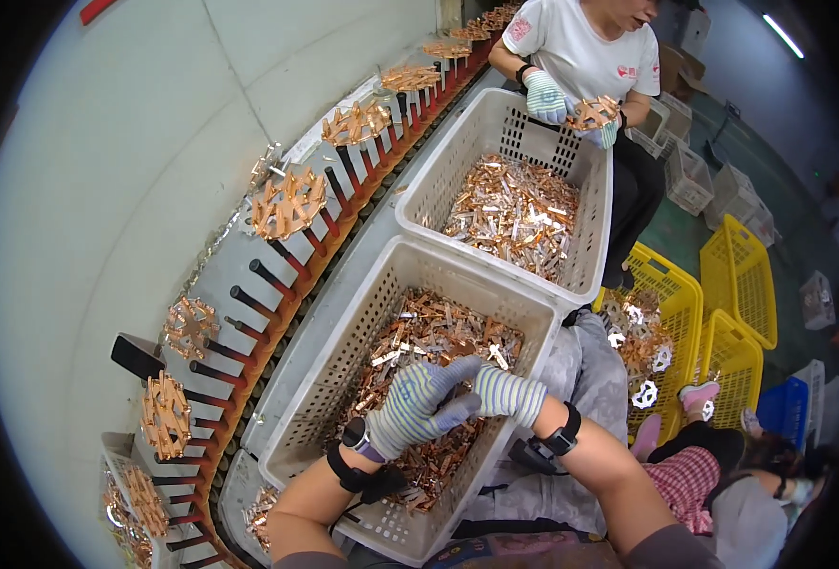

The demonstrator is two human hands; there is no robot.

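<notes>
In the head view, the person's left hand (410,408) and right hand (507,394), both in knitted gloves with pale stripes, meet over the near crate (339,379). The left hand's fingers are bent and spread a little, their tips reaching to the right hand; the right hand is curled, its fingertips hidden, and I cannot tell whether either pinches anything. Below them lie the metal pieces (419,327), a loose heap of slim flat strips, coppery and shiny with a few silvery glints, inside that crate of off-white plastic, its walls pierced by small holes. Touching its far side is a 2nd crate (533,121) of the same plastic, holding a similar glossy heap (514,209). Left of them curves a rust-brown track (296,308) lined with upright pegs (272,280), dark at the tip and red lower down; beside it stand round openwork copper clusters (286,204) of crossed strips. Beyond the 2nd crate, a co-worker in striped gloves holds a similar copper cluster (593,113). To the right, a yellow plastic basket (682,289) contains silvery, flower-shaped pieces (644,394).
</notes>
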